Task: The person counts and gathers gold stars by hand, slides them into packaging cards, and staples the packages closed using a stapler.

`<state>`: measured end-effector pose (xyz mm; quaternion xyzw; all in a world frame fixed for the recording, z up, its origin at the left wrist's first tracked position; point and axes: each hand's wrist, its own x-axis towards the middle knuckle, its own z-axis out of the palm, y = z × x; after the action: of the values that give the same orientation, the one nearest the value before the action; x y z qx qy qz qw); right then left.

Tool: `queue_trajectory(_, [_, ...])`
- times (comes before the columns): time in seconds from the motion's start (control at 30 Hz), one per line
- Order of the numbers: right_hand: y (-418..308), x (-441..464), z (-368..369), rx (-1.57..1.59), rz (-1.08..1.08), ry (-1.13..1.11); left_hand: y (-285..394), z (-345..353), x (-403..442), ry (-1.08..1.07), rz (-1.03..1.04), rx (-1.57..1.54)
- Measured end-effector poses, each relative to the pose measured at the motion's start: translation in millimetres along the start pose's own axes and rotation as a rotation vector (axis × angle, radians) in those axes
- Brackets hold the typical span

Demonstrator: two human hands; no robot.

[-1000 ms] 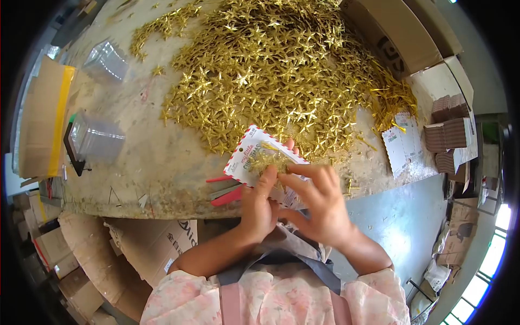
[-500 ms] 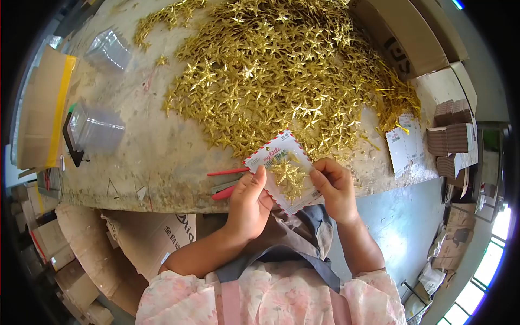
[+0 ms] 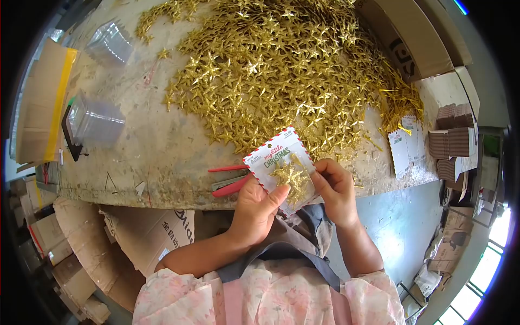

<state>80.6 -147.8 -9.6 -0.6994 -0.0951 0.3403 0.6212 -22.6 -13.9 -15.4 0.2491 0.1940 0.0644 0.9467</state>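
Note:
Between my hands, at the table's front edge, is a white printed card (image 3: 277, 153) with a red striped border and the words "my little Christmas". Gold glitter stars (image 3: 293, 177) lie against its lower half. My left hand (image 3: 257, 205) grips the card's lower left side, its thumb pressed on the front beside the stars. My right hand (image 3: 336, 187) pinches the right edge between thumb and fingers. Just beyond lies a large heap of gold stars (image 3: 260, 81). A pink-handled tool (image 3: 232, 187), partly hidden by my left hand, rests on the table.
Clear plastic boxes (image 3: 97, 125) and a cardboard piece with yellow tape (image 3: 46, 105) stand on the left. At the right are a large carton (image 3: 403, 38), stacks of cards (image 3: 447, 142) and another white card (image 3: 406, 149). Cartons (image 3: 157, 235) sit below the table edge.
My left thumb has moved from the card's upper left edge down and right onto its front, next to the stars. My right hand keeps its pinch on the right edge.

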Motion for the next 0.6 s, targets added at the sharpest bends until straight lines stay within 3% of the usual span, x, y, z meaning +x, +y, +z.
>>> queue_trajectory(0.6, [-8.0, 4.4, -8.3, 0.097, 0.035, -0.046, 3.8, 4.4, 9.3, 0.009, -0.072, -0.03])
